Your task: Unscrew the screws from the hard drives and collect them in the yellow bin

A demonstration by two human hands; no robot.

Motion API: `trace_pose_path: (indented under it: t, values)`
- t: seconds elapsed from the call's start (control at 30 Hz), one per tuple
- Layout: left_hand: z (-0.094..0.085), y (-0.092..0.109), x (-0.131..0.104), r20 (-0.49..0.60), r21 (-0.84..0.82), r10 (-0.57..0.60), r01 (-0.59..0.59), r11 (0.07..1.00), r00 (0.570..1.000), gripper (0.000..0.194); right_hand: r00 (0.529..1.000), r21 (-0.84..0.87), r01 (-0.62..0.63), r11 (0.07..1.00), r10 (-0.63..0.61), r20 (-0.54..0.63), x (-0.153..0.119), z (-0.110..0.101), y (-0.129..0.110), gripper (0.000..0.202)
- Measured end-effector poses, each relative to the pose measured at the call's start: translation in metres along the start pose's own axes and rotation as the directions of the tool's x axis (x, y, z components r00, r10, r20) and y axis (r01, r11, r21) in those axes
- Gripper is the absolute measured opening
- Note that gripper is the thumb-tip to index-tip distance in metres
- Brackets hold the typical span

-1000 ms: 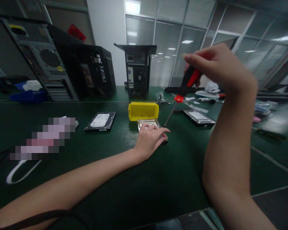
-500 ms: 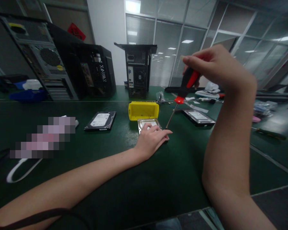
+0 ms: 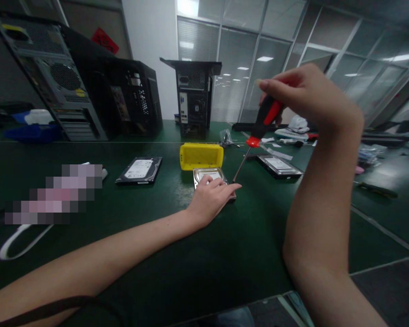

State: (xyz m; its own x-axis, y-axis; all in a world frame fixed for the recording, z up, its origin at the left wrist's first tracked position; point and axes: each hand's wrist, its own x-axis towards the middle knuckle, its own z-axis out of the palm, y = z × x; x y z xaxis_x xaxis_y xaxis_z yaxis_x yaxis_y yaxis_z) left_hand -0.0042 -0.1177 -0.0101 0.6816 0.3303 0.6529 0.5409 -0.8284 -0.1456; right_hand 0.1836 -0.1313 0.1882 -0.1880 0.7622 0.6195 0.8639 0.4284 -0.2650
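Glass partitions (image 3: 235,54) across the background, above a green tabletop (image 3: 170,277). Three computer cases (image 3: 195,97) along its far side. Right hand (image 3: 303,91) raised, fingers wrapped round a slanting screwdriver (image 3: 259,122). Left hand (image 3: 209,197) laid over the middle hard drive (image 3: 207,172); cannot tell whether clamped on its edges. Just beyond, a yellow box (image 3: 202,156). Well apart, two more drives (image 3: 139,170), left and right. By left fingertips, screwdriver tip; contact hidden.
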Motion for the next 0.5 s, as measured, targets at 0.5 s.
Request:
trace_pose_path:
  t: [0.5]
  values:
    - [0.0014, 0.0002, -0.0008, 0.007, 0.072, 0.032, -0.033, 0.997, 0.999, 0.036, 1.0, -0.014, 0.002, 1.0, -0.002, 0.002, 0.0004, -0.0001, 0.0023, 0.037]
